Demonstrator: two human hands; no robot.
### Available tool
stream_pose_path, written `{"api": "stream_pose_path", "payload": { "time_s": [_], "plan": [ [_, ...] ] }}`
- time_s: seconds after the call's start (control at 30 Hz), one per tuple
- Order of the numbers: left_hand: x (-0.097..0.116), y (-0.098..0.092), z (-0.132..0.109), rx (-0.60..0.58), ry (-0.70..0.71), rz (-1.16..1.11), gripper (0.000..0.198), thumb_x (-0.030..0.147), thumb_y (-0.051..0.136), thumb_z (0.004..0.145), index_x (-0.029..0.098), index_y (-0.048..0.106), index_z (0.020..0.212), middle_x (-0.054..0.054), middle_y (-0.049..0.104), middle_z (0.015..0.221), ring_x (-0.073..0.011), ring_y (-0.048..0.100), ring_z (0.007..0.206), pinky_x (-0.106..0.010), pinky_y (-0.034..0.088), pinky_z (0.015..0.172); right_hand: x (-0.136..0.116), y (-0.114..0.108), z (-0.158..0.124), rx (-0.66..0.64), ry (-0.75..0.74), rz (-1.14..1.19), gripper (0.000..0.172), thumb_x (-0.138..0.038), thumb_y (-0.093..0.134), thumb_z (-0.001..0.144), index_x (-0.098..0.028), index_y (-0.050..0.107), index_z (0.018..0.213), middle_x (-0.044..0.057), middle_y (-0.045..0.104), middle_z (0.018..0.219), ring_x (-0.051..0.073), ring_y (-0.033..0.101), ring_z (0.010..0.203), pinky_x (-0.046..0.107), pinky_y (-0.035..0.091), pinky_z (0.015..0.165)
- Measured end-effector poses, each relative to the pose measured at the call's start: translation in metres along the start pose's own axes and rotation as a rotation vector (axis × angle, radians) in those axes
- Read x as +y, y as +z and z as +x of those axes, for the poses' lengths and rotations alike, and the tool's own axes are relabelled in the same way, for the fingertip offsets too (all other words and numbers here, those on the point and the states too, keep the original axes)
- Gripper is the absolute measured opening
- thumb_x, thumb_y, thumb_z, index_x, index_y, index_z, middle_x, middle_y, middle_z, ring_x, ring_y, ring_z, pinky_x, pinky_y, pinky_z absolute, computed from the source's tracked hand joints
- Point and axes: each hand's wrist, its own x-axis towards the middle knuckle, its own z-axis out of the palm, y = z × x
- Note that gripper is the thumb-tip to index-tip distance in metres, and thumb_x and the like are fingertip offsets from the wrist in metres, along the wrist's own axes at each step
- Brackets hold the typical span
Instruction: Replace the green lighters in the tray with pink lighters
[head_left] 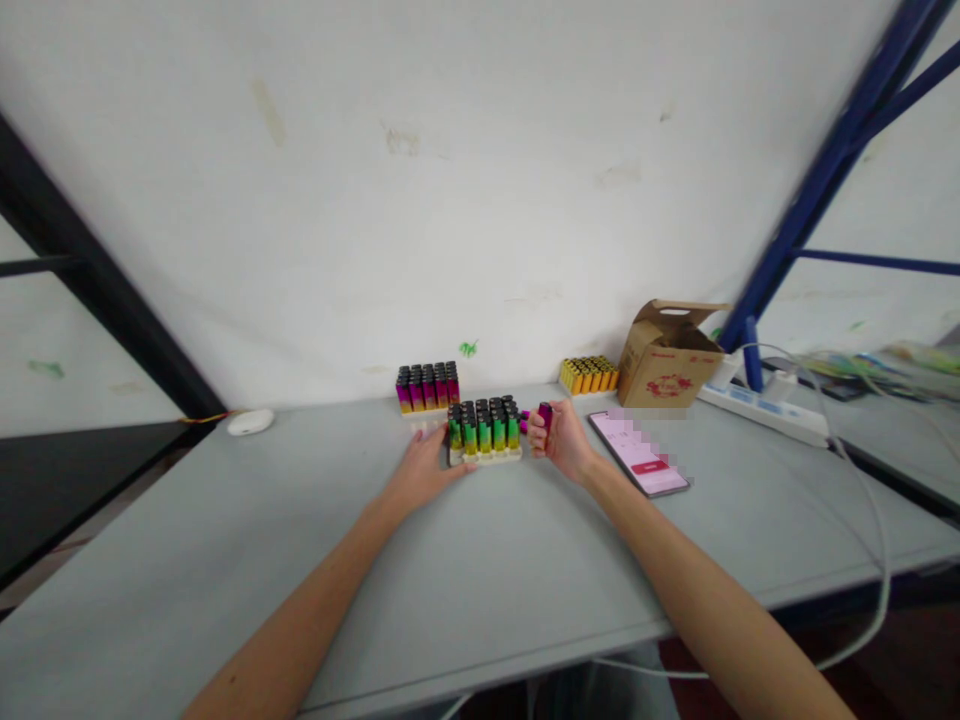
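Note:
A pale tray [499, 460] holds several upright green-and-yellow lighters [484, 432] with black tops. My left hand [424, 468] grips the tray's left side, thumb along its front edge and fingers toward the back. Just right of the tray, my right hand [562, 440] is closed around a purple lighter [545, 415], held upright. Another bright purple piece [524, 422] shows between the tray and my right hand, partly hidden. Behind and to the left stands a block of purple-and-gold lighters [427, 390] with black tops.
Yellow lighters [590, 376] stand by the wall, beside an open cardboard box [667, 365]. A phone [637, 455] lies right of my right hand. Farther right are a white power strip [765, 412] and a loose cable [885, 530]. A white case [250, 422] sits far left.

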Motion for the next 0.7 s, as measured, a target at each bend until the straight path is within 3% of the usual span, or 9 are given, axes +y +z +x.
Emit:
{"api": "stream_pose_path", "payload": {
  "time_s": [0.27, 0.7],
  "plan": [
    [0.002, 0.000, -0.001, -0.005, 0.005, 0.012, 0.074, 0.049, 0.066, 0.079, 0.015, 0.042, 0.140, -0.014, 0.050, 0.145, -0.0309, 0.043, 0.136, -0.047, 0.018, 0.120, 0.001, 0.006, -0.001, -0.046, -0.004, 0.002, 0.019, -0.035, 0.032, 0.079, -0.022, 0.033, 0.065, -0.007, 0.024, 0.057, 0.010, 0.020, 0.045, 0.020, 0.019, 0.041],
    [-0.002, 0.004, -0.001, 0.004, 0.017, 0.019, 0.075, 0.052, 0.065, 0.080, 0.014, 0.041, 0.140, -0.014, 0.050, 0.145, -0.0308, 0.045, 0.135, -0.048, 0.018, 0.120, -0.005, 0.021, -0.010, -0.001, 0.013, 0.009, 0.021, -0.029, 0.026, 0.083, -0.022, 0.035, 0.066, -0.006, 0.023, 0.058, 0.011, 0.019, 0.046, 0.020, 0.018, 0.041]
  ]
}}
